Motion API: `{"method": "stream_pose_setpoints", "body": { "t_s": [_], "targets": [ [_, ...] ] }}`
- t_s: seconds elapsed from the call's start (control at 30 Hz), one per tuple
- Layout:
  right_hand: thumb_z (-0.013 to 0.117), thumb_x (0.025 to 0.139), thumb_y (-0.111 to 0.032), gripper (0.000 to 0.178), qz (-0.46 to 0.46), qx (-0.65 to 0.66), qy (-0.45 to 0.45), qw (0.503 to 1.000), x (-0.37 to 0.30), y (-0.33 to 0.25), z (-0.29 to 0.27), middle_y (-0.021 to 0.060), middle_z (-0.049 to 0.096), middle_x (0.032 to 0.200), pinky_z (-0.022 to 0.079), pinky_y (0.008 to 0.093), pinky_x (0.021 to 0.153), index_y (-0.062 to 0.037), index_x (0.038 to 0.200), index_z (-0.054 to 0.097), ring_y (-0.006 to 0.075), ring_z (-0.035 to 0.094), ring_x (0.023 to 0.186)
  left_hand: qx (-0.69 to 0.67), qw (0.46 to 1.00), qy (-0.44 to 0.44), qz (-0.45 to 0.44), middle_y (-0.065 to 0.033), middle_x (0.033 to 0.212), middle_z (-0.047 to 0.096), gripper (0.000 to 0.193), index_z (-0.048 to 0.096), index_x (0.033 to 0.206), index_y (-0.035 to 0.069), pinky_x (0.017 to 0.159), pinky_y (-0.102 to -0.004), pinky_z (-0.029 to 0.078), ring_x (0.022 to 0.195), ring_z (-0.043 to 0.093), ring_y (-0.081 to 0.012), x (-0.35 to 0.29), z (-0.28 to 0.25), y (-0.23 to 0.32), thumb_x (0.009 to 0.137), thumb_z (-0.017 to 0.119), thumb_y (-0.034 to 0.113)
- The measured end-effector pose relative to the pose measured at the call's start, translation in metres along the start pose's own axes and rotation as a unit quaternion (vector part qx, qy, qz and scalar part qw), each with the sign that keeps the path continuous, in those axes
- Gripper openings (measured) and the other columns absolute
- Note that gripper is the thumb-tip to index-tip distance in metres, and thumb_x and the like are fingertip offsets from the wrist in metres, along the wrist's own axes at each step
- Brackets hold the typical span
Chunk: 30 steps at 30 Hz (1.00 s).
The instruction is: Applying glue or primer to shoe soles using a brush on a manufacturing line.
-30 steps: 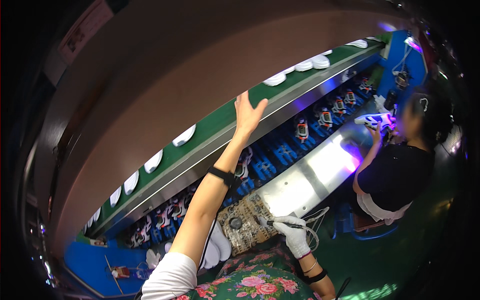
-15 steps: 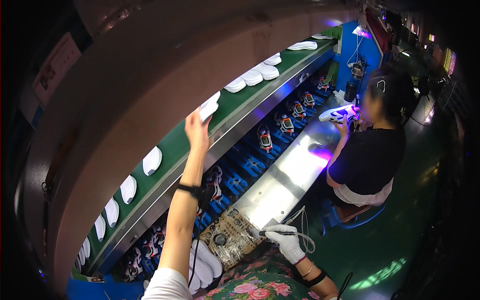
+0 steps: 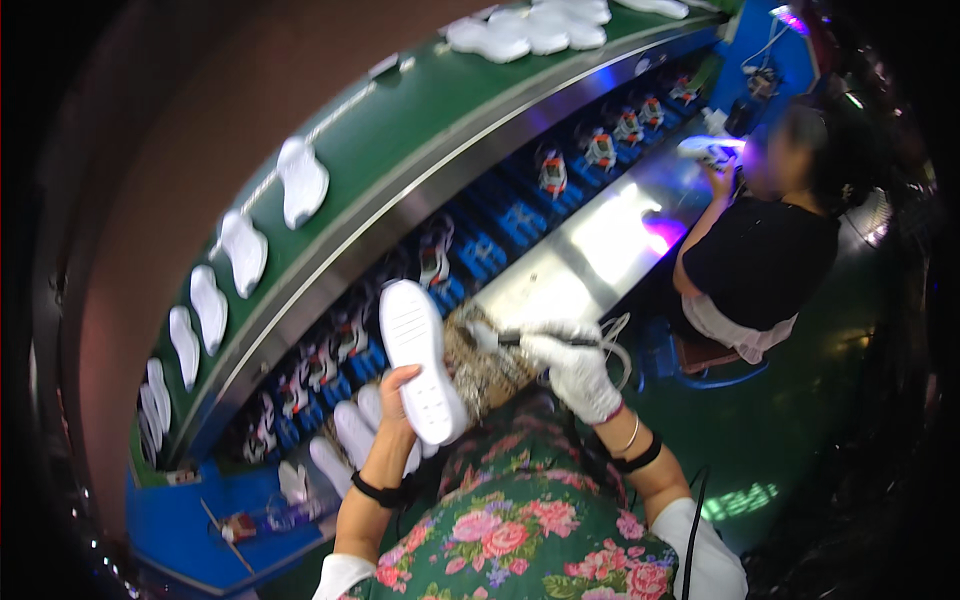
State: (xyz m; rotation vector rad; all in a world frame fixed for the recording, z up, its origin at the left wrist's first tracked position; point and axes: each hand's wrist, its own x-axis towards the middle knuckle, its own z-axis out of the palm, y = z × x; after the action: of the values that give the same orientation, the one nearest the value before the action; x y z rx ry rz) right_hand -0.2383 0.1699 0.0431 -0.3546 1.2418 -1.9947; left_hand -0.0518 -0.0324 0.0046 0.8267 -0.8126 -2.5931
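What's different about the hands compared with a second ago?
The left hand, empty over the green belt a second ago, has taken hold of a white sole and drawn it back toward the body. The gloved right hand still holds the thin black tool, and the co-worker still holds a shoe.
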Motion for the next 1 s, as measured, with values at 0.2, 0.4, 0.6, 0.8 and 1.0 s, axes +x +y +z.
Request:
{"method": "stream_pose_setpoints", "body": {
  "t_s": [0.2, 0.4, 0.6, 0.8, 1.0],
  "targets": [
    [0.072, 0.084, 0.000, 0.020, -0.078, -0.098, -0.113, 0.986, 0.012, -0.013, 0.032, 0.0090, 0.073, 0.101, 0.056, 0.0264, 0.082, 0.0024, 0.104, 0.073, 0.0131, 0.068, 0.090, -0.238, 0.954, -0.158, -0.096, -0.0304, 0.132, 0.053, 0.106, 0.042, 0.141, -0.004, 0.106, -0.0542, 0.043, 0.119, 0.056, -0.0436, -0.006, 0.017, -0.053, 0.085, 0.029, 0.085],
    [0.075, 0.080, -0.002, 0.024, -0.161, -0.188, -0.132, 0.960, 0.014, -0.019, 0.044, 0.0111, 0.073, 0.096, 0.057, 0.0275, 0.074, 0.0020, 0.104, 0.073, 0.0140, 0.070, 0.084, -0.221, 0.971, -0.085, -0.028, -0.0223, 0.103, 0.067, 0.105, 0.058, 0.121, -0.001, 0.090, -0.0512, 0.053, 0.094, 0.067, -0.0372, -0.017, 0.072, -0.033, 0.082, 0.021, 0.090],
    [0.075, 0.075, -0.001, 0.027, -0.405, -0.340, -0.104, 0.842, 0.023, -0.031, 0.053, 0.0149, 0.074, 0.098, 0.056, 0.0335, 0.077, -0.0001, 0.102, 0.074, 0.0237, 0.071, 0.086, -0.189, 0.976, -0.092, 0.061, -0.0098, 0.124, 0.064, 0.093, 0.046, 0.142, 0.011, 0.092, -0.0435, 0.054, 0.105, 0.066, -0.0282, -0.015, 0.081, -0.045, 0.089, 0.023, 0.083],
    [0.071, 0.073, 0.000, 0.034, -0.453, -0.420, -0.132, 0.775, 0.001, -0.019, 0.056, 0.0147, 0.073, 0.104, 0.054, 0.0384, 0.084, -0.0036, 0.107, 0.073, 0.0290, 0.070, 0.094, -0.006, 0.996, 0.000, 0.089, -0.0097, 0.143, 0.051, 0.093, 0.037, 0.150, 0.011, 0.109, -0.0406, 0.042, 0.129, 0.051, -0.0257, -0.013, 0.088, -0.060, 0.091, 0.021, 0.081],
    [0.078, 0.077, -0.004, 0.019, -0.350, -0.250, -0.091, 0.898, 0.004, -0.009, 0.053, 0.0149, 0.074, 0.088, 0.057, 0.0361, 0.078, -0.0021, 0.096, 0.076, 0.0249, 0.072, 0.083, -0.048, 0.993, -0.037, 0.105, -0.0123, 0.144, 0.049, 0.092, 0.035, 0.150, 0.010, 0.110, -0.0423, 0.041, 0.129, 0.051, -0.0274, -0.007, 0.070, -0.062, 0.091, 0.023, 0.080]
  ]
}}
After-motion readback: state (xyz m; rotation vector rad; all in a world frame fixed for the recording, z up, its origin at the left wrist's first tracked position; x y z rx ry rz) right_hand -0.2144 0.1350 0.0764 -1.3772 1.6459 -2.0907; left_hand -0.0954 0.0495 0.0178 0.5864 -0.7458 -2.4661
